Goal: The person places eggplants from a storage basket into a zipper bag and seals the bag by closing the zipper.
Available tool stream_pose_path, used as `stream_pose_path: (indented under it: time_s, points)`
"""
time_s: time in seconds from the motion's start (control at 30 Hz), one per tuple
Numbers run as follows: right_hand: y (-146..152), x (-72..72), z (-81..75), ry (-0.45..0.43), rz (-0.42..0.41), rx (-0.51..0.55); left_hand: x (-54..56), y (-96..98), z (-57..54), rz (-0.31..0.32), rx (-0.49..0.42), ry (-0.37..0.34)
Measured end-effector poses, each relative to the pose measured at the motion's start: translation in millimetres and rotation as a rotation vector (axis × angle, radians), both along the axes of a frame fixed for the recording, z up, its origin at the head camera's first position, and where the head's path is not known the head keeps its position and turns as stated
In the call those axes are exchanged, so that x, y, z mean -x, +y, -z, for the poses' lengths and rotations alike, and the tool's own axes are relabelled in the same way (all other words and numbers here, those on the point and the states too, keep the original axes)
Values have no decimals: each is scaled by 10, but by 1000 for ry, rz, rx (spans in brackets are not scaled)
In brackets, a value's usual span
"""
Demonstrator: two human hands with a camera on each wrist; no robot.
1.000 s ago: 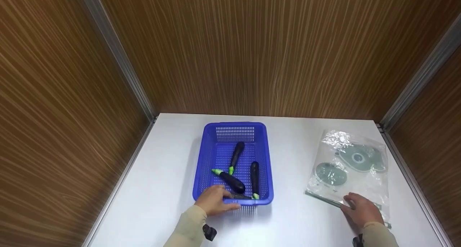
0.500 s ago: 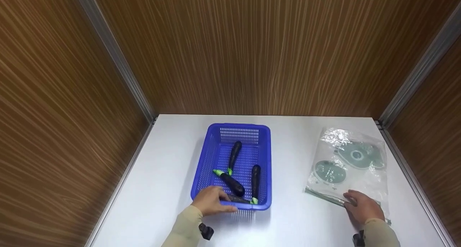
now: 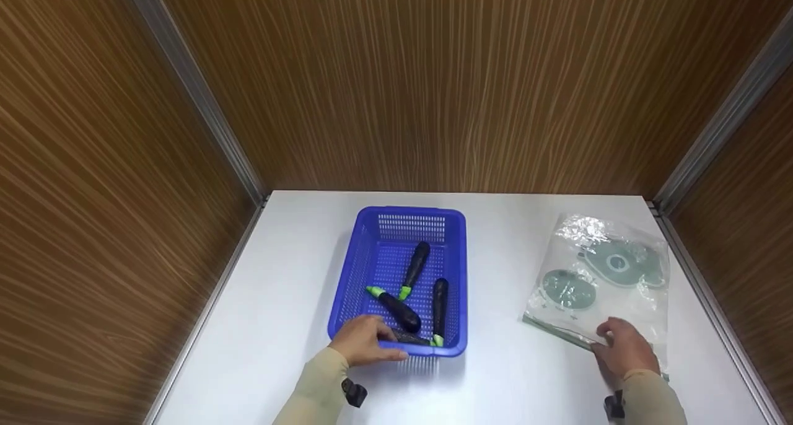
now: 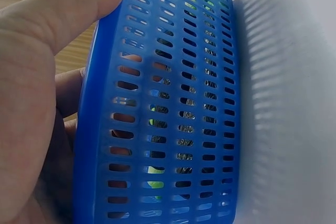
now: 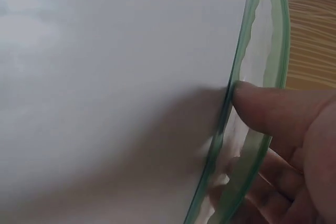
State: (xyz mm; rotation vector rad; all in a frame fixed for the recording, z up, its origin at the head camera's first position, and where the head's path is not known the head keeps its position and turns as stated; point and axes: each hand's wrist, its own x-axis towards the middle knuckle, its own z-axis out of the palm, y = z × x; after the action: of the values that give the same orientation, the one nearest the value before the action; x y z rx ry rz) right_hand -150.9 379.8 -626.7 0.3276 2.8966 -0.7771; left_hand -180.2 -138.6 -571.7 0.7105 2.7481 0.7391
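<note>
In the head view a blue plastic basket [image 3: 460,276] sits on the white table with several dark eggplants [image 3: 439,307] in it, green at their stem ends. My left hand [image 3: 364,341] grips its near rim, thumb outside and fingers inside. The left wrist view shows the slotted basket wall [image 4: 173,98] beside my thumb; the fingers behind it are partly hidden. One eggplant [image 3: 409,338] lies partly covered by that hand. To the right, my right hand [image 3: 627,350] pinches the green zip edge of a clear plastic zip bag [image 3: 570,289] printed with green shapes, lying flat.
The white table [image 3: 495,375] is enclosed by wood-grain panels [image 3: 396,90] at the back and both sides. Metal strips [image 3: 198,90] run along the corners. A stretch of table separates the basket from the bag.
The basket has slid slightly nearer with my left hand on its rim. The farthest eggplant inside has shifted to the right. My right hand stays at the bag's edge.
</note>
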Motion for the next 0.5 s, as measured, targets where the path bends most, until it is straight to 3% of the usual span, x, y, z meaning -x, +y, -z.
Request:
stream_pose_path:
  time_s: [0.27, 0.5]
  points:
    - [93, -80, -20, 81, 111, -17, 27, 16, -41, 6, 8, -11]
    - [199, -170, -8, -11, 196, -41, 3, 8, -25, 22, 26, 4]
